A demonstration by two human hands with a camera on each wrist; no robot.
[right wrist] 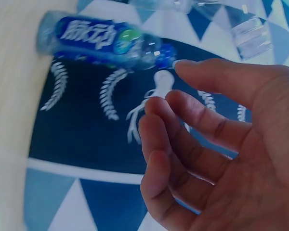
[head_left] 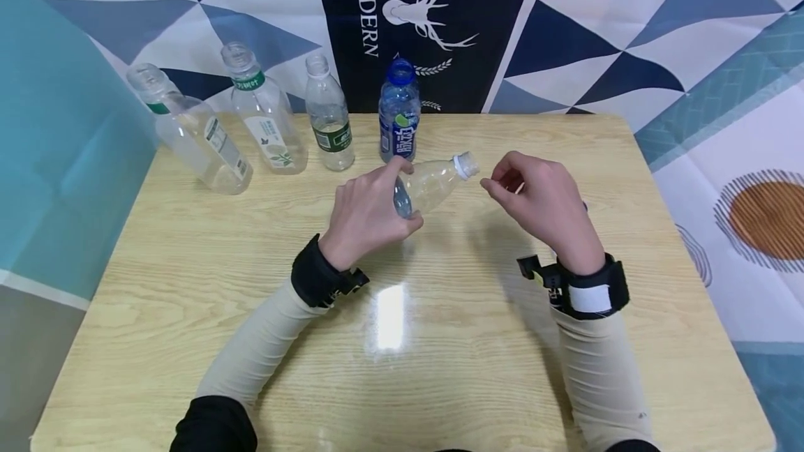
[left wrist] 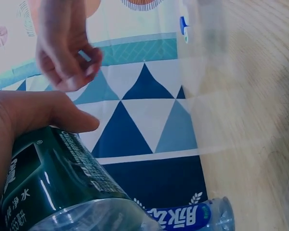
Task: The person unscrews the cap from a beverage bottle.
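Note:
My left hand [head_left: 373, 211] grips a clear plastic bottle [head_left: 433, 183] round its body. The bottle lies tilted over the table with its white-ringed neck pointing right. Its dark green label [left wrist: 62, 173] shows in the left wrist view, under the thumb. My right hand [head_left: 543, 201] hovers just right of the bottle's mouth, apart from it. Its fingers are loosely curled, and the right wrist view shows nothing between fingers and thumb. Behind the held bottle stands a blue-labelled bottle [head_left: 400, 114] with a blue top.
Along the table's back left stand several clear bottles: one with a green label [head_left: 333, 134], one with a white label [head_left: 270, 131], and a leaning-looking one [head_left: 195, 138] at far left. Small blue and white caps [left wrist: 184, 29] lie at the right, mostly hidden by my right wrist in the head view.

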